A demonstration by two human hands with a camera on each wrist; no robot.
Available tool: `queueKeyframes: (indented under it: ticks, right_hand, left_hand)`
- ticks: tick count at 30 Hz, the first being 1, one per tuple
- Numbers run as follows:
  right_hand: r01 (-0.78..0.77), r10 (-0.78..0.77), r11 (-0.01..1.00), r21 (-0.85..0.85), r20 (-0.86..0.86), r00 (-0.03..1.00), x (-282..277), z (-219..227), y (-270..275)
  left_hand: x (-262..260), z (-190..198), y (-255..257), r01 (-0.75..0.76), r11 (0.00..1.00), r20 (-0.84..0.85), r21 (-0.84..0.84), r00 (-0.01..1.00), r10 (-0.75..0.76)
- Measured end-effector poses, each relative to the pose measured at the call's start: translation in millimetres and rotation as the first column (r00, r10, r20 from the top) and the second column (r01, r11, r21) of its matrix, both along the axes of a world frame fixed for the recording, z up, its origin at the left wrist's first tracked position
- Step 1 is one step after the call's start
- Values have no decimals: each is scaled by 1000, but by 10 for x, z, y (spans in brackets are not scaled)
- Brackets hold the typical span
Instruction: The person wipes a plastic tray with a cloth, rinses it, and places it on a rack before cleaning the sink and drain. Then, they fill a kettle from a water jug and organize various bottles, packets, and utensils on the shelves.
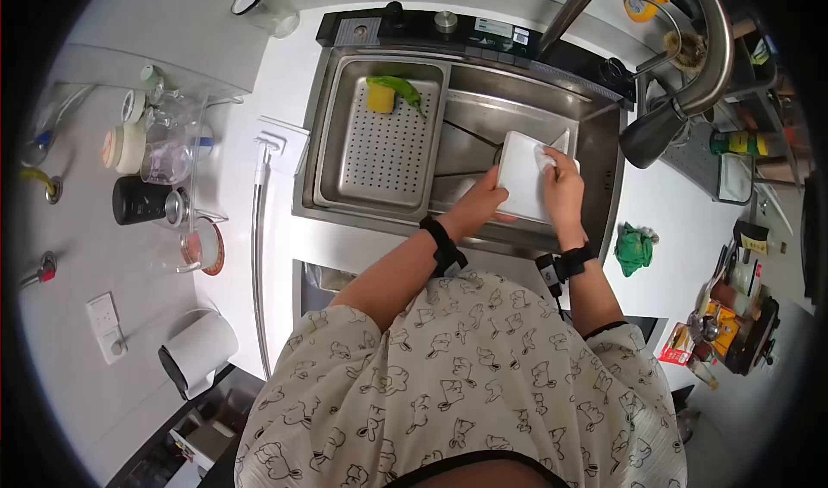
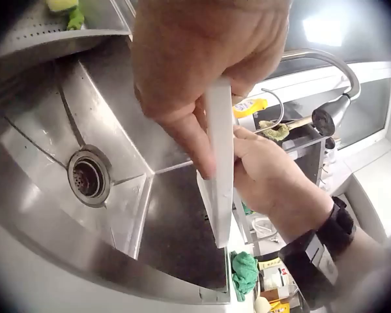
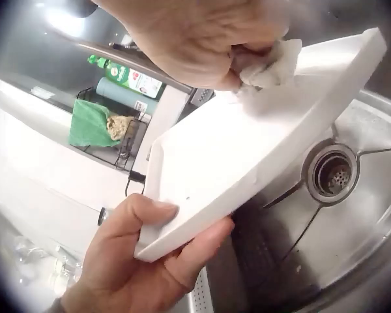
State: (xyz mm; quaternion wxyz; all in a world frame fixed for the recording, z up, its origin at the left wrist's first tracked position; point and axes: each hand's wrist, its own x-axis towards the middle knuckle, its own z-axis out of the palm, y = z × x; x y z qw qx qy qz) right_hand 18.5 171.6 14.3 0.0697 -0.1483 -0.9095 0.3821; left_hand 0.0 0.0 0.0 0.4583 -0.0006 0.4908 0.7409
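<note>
Holding, left grip (image 1: 476,206): white tray (image 1: 523,176), pinched at its edge
Pressing, right grip (image 1: 563,190): crumpled white wad (image 3: 278,67), pinched against the tray
Sink (image 1: 517,100): beneath both grips

The sink (image 1: 483,100) sits in the desk (image 1: 642,199), with a draining pan (image 1: 384,165) across its left side; at that pan's far end lies a sponge (image 1: 380,100), a pepper (image 1: 404,89) behind and right of it; over the basin's right part, the left hand (image 1: 479,205) and right hand (image 1: 563,197) flank a tray (image 1: 522,178); left of the sink lies a squeegee (image 1: 258,255), right of it a cloth (image 1: 636,248)
</note>
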Motion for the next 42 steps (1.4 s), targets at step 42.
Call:
queueKeyframes:
  ticks: [42]
  right_hand:
    - [-622,633,766,-165,23,774,76,309,-460]
  left_hand:
    - [11,-177,-327,-119,971,-863,-209,490,-126]
